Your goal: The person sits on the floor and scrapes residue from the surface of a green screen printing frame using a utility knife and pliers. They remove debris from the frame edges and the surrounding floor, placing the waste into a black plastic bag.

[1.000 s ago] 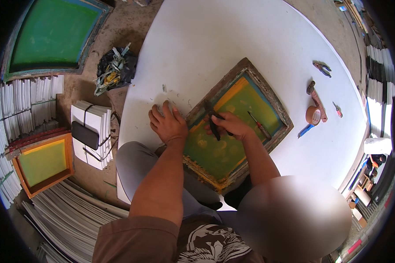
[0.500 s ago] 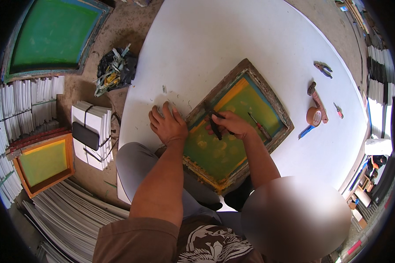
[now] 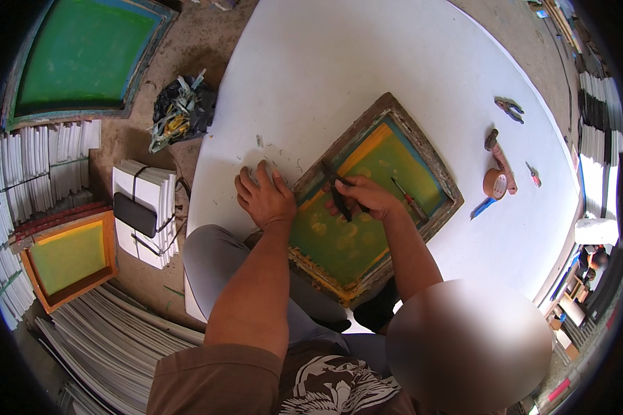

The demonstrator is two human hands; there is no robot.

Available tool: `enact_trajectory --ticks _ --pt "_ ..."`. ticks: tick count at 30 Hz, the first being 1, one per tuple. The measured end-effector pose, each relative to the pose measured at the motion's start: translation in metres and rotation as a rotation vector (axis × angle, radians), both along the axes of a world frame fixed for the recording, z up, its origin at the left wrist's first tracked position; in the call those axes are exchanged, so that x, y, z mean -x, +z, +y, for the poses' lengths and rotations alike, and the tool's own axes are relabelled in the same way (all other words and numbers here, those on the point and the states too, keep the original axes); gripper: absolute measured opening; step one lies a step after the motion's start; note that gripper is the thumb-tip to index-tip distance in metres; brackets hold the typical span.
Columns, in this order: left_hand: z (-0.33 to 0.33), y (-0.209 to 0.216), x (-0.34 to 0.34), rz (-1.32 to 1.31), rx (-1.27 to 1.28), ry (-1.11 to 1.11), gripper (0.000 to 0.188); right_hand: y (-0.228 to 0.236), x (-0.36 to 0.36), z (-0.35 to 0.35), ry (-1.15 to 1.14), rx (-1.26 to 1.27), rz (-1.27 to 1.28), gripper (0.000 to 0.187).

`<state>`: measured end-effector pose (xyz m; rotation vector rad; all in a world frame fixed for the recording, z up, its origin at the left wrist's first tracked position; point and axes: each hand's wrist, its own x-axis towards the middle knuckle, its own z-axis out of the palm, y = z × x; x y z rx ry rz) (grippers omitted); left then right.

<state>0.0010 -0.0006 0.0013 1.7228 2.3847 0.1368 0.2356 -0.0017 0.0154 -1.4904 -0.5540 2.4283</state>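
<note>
A worn wooden screen-printing frame (image 3: pixel 428 153) with a green and yellow mesh (image 3: pixel 346 242) lies at an angle in front of me, its near end by my legs. My right hand (image 3: pixel 368 197) is closed around the dark handles of a pair of pliers (image 3: pixel 338 198). The pliers' head is at the frame's left rail; whether the jaws grip anything is too dark to tell. My left hand (image 3: pixel 264 199) rests with fingers spread on the white surface, against that rail's outer side. A screwdriver (image 3: pixel 414 206) lies on the mesh, right of my right hand.
On the white surface (image 3: pixel 311 62) at right lie other pliers (image 3: pixel 510 109), a hammer (image 3: pixel 500 155), a tape roll (image 3: pixel 494 184) and a small red-handled tool (image 3: pixel 534 174). Small scraps (image 3: pixel 259 140) lie beyond my left hand. Left are a black bag (image 3: pixel 187 107), tied white stacks (image 3: pixel 160 190) and other screen frames (image 3: pixel 111 242).
</note>
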Motion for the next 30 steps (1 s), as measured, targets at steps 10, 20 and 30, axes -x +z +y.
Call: enact_trajectory --ticks 10,20,30 --pt "0.0 -0.001 0.0 0.003 -0.001 -0.001 0.041 -0.006 0.018 -0.009 -0.051 -0.067 -0.171 0.041" --pt "0.001 0.0 0.0 -0.019 0.01 0.007 0.042 0.012 0.045 -0.015 -0.012 -0.318 -0.512 0.045" --pt "0.002 -0.002 -0.001 -0.018 0.016 0.01 0.042 -0.008 0.046 -0.037 0.065 -0.453 -0.57 0.059"
